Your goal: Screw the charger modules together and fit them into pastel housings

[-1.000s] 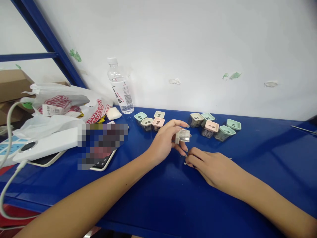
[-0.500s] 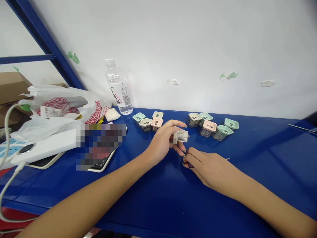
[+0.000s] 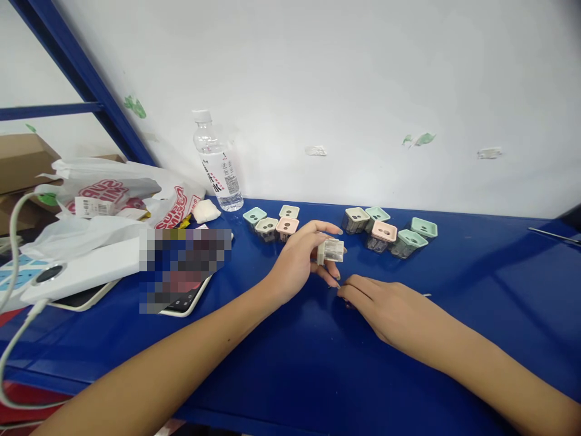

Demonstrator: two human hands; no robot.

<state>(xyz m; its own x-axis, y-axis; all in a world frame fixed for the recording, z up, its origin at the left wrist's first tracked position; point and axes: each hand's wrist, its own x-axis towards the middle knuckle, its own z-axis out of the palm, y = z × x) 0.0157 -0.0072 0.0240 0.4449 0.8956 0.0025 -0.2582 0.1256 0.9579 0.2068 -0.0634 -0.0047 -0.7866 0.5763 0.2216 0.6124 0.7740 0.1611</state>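
Note:
My left hand grips a cream pencil sharpener with a clear shavings box, turned on its side with the box pointing right. Just below and to the right, my right hand is closed in a pinch near the left fingertips. What it pinches is mostly hidden; a thin pale tip shows beyond the back of the hand, and I cannot tell if it belongs to the held thing. Behind my hands stand more two-hole sharpeners: a left group with a pink one, and a right group with another pink one and mint ones.
A water bottle stands against the wall. To the left lie a phone, a white power bank with a cable, and plastic bags. A thin metal rod lies at the far right of the blue table.
My right hand has shifted slightly right and down, its fingers curling further over what they pinch. My left hand and the sharpener in it have stayed almost still.

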